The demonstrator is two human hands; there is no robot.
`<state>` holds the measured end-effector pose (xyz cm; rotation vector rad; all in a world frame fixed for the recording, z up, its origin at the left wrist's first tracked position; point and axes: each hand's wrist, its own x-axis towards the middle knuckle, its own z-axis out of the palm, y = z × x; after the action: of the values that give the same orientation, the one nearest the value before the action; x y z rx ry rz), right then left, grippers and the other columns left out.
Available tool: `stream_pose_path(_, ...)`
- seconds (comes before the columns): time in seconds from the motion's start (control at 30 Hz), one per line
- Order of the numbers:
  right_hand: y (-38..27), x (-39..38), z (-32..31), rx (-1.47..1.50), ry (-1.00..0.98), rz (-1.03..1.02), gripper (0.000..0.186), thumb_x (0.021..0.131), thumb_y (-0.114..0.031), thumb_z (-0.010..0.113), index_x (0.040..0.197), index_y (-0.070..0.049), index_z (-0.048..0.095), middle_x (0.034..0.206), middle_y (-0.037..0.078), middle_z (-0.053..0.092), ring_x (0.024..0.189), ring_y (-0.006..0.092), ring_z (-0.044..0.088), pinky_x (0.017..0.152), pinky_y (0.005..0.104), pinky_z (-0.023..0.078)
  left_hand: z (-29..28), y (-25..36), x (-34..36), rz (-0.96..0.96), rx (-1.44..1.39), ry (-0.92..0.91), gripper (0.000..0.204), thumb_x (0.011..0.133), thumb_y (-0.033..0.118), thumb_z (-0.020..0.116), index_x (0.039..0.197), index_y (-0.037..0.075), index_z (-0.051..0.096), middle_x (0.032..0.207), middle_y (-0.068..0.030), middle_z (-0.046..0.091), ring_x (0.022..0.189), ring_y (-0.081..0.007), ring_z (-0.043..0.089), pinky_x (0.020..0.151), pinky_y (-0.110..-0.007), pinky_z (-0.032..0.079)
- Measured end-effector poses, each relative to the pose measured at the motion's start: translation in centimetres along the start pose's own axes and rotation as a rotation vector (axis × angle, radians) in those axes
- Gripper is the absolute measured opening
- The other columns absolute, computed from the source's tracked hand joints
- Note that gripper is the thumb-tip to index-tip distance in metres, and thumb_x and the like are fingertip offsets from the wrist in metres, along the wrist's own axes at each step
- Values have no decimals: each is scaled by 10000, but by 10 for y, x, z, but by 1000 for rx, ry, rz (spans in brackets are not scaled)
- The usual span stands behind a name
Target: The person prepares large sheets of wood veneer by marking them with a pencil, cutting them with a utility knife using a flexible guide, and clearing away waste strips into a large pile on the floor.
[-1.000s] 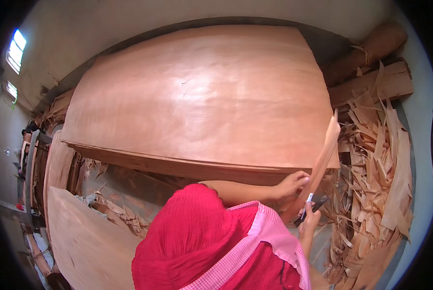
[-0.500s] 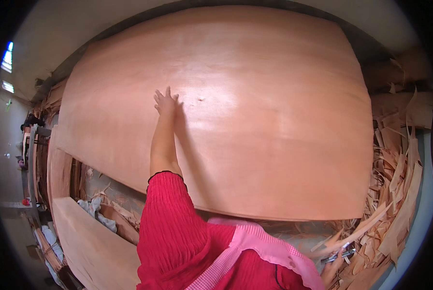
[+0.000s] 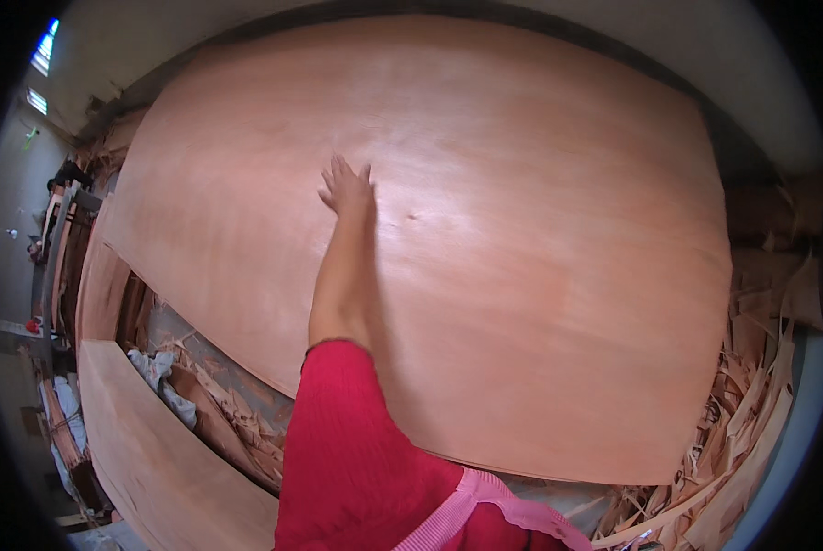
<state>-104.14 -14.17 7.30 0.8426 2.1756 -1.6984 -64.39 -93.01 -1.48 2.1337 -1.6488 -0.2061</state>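
A large, pinkish-brown sheet of wood veneer lies spread out before me, with a small dark knot near its middle. My left hand reaches far out over it, left of the knot. Its fingers are spread, nothing is in them, and the palm appears to rest on the surface. The red sleeve covers my upper left arm. At the lower right edge, a small bit of a shiny metal tool shows. My right hand is out of the picture.
Torn veneer strips heap up along the right side. At the lower left stands a curved pale board, with scraps and a whitish plastic bag beside it. Stacked wood lines the far left.
My left hand has shifted slightly right across the veneer. The view has moved, so the sheet's near edge sits lower. My right hand, which held a metal tool, has dropped out of view.
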Motion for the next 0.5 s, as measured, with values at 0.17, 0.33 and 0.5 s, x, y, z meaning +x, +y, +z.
stream_pose_path(0.17,30,29,-79,234,7,-36,195,781,-163,620,934,-55,566,764,18,569,654,113,542,562,251,433,-11,106,-249,767,-446,-66,619,810,174,556,1309,-40,258,1365,-209,260,1274,-379,206,1035,-456,164)
stream_pose_path(0.33,11,54,-101,309,-33,-216,115,808,-129,591,896,-57,571,707,8,574,567,104,541,483,239,426,-36,177,-580,1871,-203,-1621,423,806,233,546,1186,55,486,1229,-201,442,1179,-364,370,972,-424,314)
stream_pose_path(0.5,-8,51,-126,393,-179,-240,106,833,-132,559,859,-30,550,674,33,566,533,96,543,477,226,447,-47,258,-748,1128,-706,-2187,593,762,183,641,1281,81,371,1251,-173,447,1247,-276,307,993,-377,288)
